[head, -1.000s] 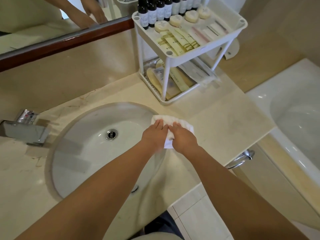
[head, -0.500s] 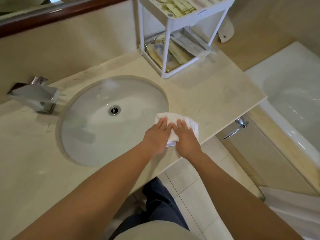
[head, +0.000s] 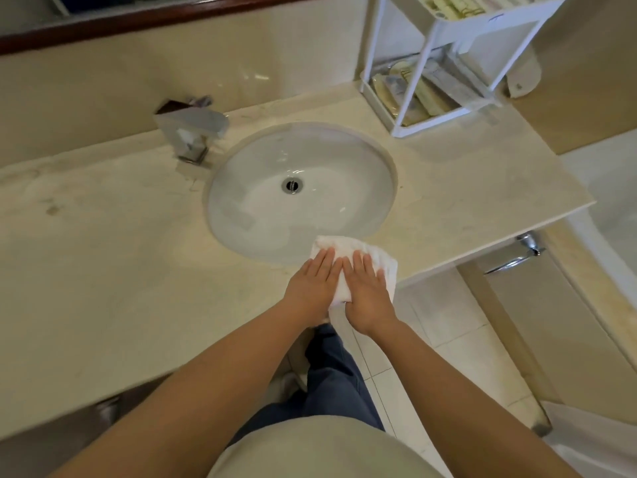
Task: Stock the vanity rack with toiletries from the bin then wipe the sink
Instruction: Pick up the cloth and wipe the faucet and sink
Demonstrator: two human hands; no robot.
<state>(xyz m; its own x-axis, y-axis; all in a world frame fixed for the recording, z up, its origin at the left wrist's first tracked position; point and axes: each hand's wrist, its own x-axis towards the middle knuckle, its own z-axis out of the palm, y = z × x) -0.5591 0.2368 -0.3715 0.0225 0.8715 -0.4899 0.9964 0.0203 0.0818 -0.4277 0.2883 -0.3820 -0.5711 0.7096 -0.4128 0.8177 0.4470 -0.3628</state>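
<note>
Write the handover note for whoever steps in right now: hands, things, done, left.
Left hand: flat on the cloth, fingers straight. Right hand: the same, beside it.
Cloth: on the counter at its front edge, by the near rim of the sink.
Rack: behind the sink to the right, with toiletries on both tiers.
Done: stocking, it seems.
Left: wipe the sink; how much is already wiped cannot be told.

We see the white oval sink (head: 248, 215) sunk in the beige counter (head: 465, 188), with its metal drain (head: 292, 185) at the middle. A folded white cloth (head: 344, 248) lies flat across the sink's near right rim and reaches the counter's near edge. Far right, the white two-tier rack (head: 435, 46) stands upright, with packaged toiletries (head: 425, 98) lying on both shelves.
</note>
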